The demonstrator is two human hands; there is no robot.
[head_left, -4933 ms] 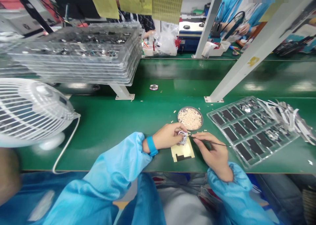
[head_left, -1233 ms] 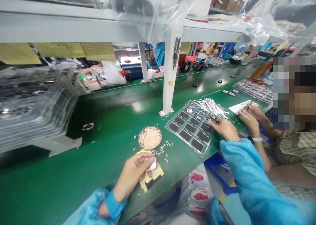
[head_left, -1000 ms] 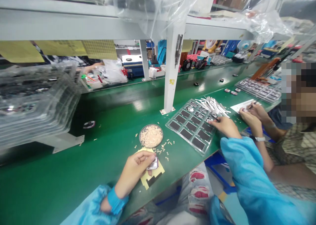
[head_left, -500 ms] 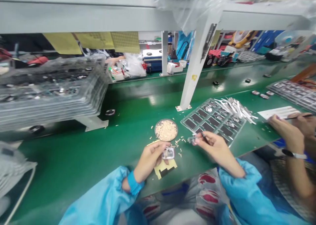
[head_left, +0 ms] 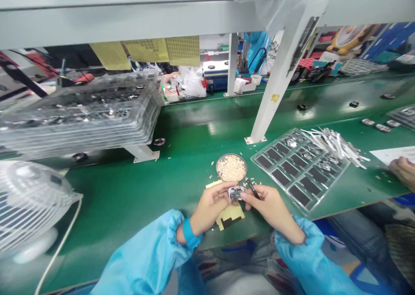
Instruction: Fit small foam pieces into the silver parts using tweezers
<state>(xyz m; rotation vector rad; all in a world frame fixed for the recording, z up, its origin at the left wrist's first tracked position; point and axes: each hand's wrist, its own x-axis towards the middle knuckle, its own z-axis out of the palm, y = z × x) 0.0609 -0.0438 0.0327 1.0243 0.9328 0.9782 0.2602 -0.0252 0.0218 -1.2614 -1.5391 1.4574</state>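
My left hand (head_left: 214,202) grips a small housing with a pale rim (head_left: 236,193), which is tilted towards me. My right hand (head_left: 267,204) has black tweezers (head_left: 252,188) between its fingers, their rear end pointing up and away. The right thumb and fingertips touch the right side of the housing. Whether a small part is pinched there is hidden. Beneath both hands lies a yellow sheet with dark strips (head_left: 231,217). Just beyond them stands a round dish (head_left: 218,177) of tiny beige pieces (head_left: 231,167), several of them scattered around it.
Right of my hands lies a clear tray (head_left: 303,205) with dark screens and silvery parts. White strips (head_left: 337,146) are heaped at its far corner. Stacked trays (head_left: 129,126) and a white fan (head_left: 35,204) stand left. A metal post (head_left: 270,96) rises ahead. A co-worker's hand (head_left: 404,172) is far right.
My right hand has moved left to the housing, from beside the tray, where it held a small clear or silvery part along with the tweezers. The view has turned left.
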